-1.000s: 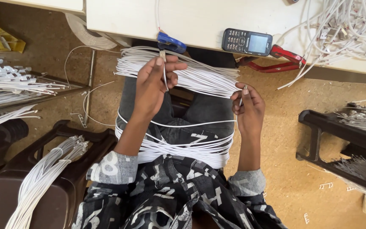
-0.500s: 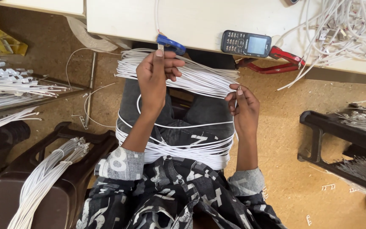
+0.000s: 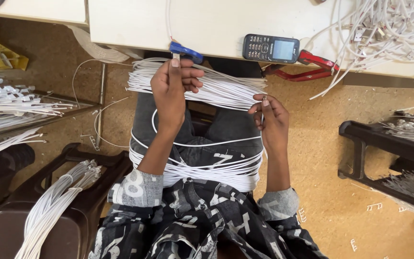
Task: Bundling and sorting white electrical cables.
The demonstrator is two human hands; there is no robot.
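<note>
A thick bundle of white cables (image 3: 226, 91) lies looped across my lap, with more loops (image 3: 212, 170) near my waist. My left hand (image 3: 172, 88) is raised over the knees and pinches the end of one white cable close to a blue clip (image 3: 184, 50) at the table edge. My right hand (image 3: 270, 120) sits at the right side of the bundle, its fingers closed on the other cable end with a small metal plug at the fingertips. A single white cable curves between the two hands over my dark trousers.
A white table (image 3: 216, 24) runs along the top with a dark keypad phone (image 3: 270, 48), red-handled pliers (image 3: 307, 67) and a tangle of white cables (image 3: 389, 33). A brown chair with cables (image 3: 53, 206) stands left, a black stool (image 3: 389, 153) right.
My left hand has moved up and away from the bundle toward the blue clip at the table edge. My right hand has shifted slightly inward, still gripping its cable end.
</note>
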